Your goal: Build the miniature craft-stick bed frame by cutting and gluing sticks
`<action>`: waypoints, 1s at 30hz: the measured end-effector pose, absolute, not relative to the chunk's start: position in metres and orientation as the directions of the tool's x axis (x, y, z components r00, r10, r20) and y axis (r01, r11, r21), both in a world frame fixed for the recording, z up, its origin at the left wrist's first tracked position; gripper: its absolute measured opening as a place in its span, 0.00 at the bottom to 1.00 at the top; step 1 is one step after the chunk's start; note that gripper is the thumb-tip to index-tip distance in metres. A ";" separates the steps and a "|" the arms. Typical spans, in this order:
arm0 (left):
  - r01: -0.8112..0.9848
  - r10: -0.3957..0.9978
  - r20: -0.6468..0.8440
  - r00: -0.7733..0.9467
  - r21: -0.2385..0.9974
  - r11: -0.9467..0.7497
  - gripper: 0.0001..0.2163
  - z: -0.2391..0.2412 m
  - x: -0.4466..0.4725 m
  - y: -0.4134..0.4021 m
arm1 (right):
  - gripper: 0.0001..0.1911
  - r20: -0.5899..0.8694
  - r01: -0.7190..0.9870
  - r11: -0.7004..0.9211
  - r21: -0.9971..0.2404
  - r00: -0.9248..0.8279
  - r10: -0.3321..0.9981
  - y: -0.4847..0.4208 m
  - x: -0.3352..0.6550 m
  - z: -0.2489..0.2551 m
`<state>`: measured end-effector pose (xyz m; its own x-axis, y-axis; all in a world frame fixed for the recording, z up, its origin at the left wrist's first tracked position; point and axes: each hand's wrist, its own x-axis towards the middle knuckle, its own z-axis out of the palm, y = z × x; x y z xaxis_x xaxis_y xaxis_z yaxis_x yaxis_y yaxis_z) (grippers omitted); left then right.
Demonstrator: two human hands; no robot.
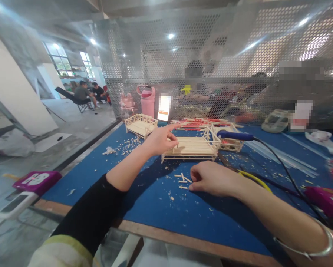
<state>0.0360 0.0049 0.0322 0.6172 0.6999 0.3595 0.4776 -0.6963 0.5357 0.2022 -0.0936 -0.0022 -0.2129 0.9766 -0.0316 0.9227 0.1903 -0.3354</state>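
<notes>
A small bed-like model of wooden sticks (193, 147) stands on the blue mat (144, 200). My left hand (160, 140) rests against its left end, index finger stretched out, other fingers curled. My right hand (212, 178) lies on the mat just in front of the model, fingertips pinched at a few short loose stick pieces (183, 180). A silver bangle (318, 243) circles my right wrist.
Two more stick models stand behind, one at the left (141, 125) and one at the right (229, 138). A blue-handled tool (234, 135) with a black cable lies at the right. A pink bottle (148, 100) and a perforated screen stand at the back. Wood chips litter the mat.
</notes>
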 end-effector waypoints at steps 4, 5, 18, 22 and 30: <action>0.481 0.694 0.370 0.618 0.520 -0.706 0.28 0.031 0.036 0.006 | 0.08 0.047 0.888 0.217 -0.406 -0.217 0.975 -0.098 0.202 -0.014; 0.481 0.691 0.374 0.618 0.516 -0.709 0.28 0.031 0.036 0.007 | 0.08 0.046 0.882 0.220 -0.417 -0.221 0.974 -0.097 0.202 -0.015; 0.468 0.685 0.369 0.628 0.524 -0.711 0.28 0.032 0.036 0.005 | 0.08 0.171 0.830 0.383 -0.405 -0.343 0.924 -0.088 0.206 -0.011; 0.471 0.679 0.377 0.630 0.509 -0.720 0.28 0.032 0.035 0.007 | 0.07 0.511 0.868 0.437 -0.235 -0.272 0.815 -0.071 0.203 -0.012; 0.477 0.678 0.373 0.634 0.501 -0.722 0.28 0.030 0.035 0.008 | 0.13 0.695 0.920 0.362 0.151 -0.359 0.623 -0.050 0.201 -0.033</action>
<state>0.0348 0.0076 0.0301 0.6336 0.6777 0.3731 0.4773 -0.7220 0.5010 0.2007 -0.0502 -0.0332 -0.3592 0.6228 0.6950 0.9200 0.3616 0.1515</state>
